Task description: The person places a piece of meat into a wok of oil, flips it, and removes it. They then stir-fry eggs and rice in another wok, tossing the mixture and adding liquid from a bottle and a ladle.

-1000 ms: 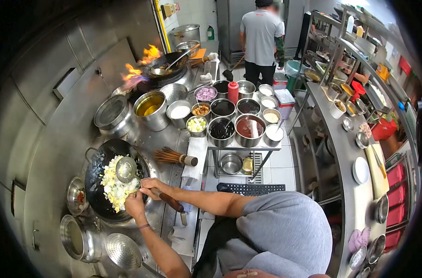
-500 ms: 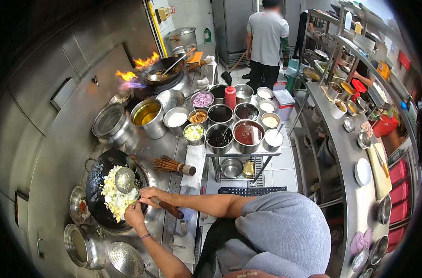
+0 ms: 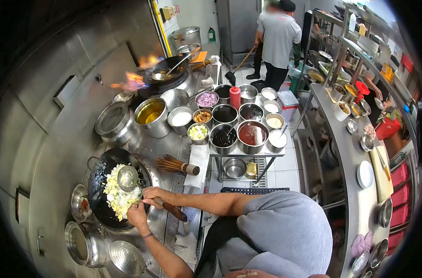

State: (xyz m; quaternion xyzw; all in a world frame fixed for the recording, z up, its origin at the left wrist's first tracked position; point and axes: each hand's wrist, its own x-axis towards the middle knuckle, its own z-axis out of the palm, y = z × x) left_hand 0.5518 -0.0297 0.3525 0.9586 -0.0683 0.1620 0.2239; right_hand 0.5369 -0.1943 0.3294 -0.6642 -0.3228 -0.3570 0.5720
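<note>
Yellow-and-white, egg-like food [image 3: 119, 199] is lying heaped in the black wok [image 3: 98, 197], looking soft and broken into small lumps. A ladle [image 3: 128, 179] is resting its bowl over the heap, so the step in hand is seemingly stirring; another stroke would be calling for a firm hold and a steady wok. The right hand [image 3: 152, 197] is gripping the ladle's handle, fingers wrapped tight. The left hand [image 3: 136, 216] is curling at the near rim; what it is pinching, one cannot tell. Farther out, 1 bamboo brush [image 3: 176, 165] and 1 perforated skimmer [image 3: 127, 258] are lying near the wok.
</note>
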